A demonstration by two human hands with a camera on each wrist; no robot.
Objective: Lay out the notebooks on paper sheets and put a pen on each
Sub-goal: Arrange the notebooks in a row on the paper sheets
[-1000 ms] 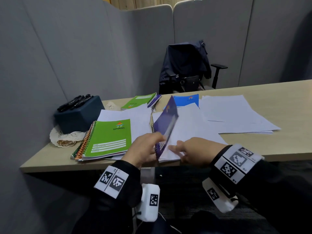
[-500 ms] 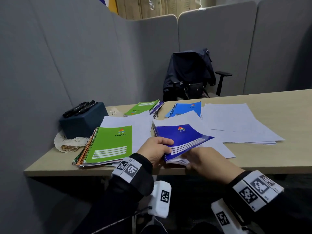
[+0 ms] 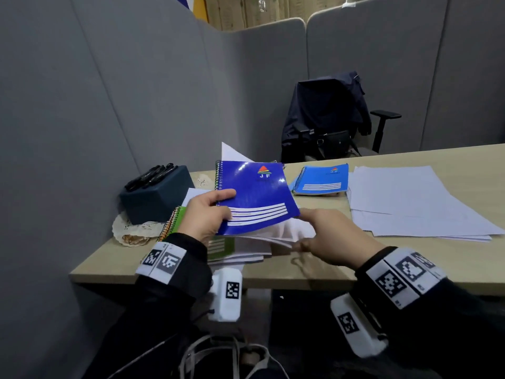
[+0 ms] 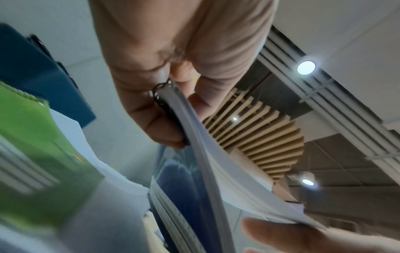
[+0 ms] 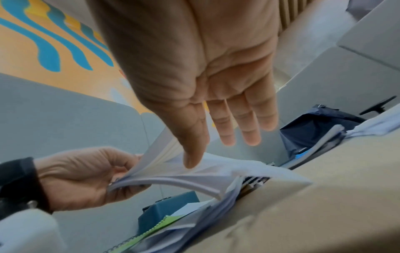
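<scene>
Dark blue spiral notebook (image 3: 254, 198), glossy cover, white lines, gripped by left hand (image 3: 207, 214), right hand (image 3: 328, 233) flat-fingered

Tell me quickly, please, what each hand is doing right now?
Left hand: gripping the blue notebook by its spiral edge.
Right hand: open, fingers straight, under the notebook's pages.

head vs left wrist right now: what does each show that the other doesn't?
Only the head view: the dark blue notebook's cover with its JF logo, the light blue notebook lying beyond it, the loose paper sheets on the desk, and the chair.

Only the left wrist view: the ceiling lights, and the notebook's page edges fanned from below.

Both: the left hand gripping the dark blue notebook at its spiral edge, the right hand open at its pages, the green notebook.
</scene>
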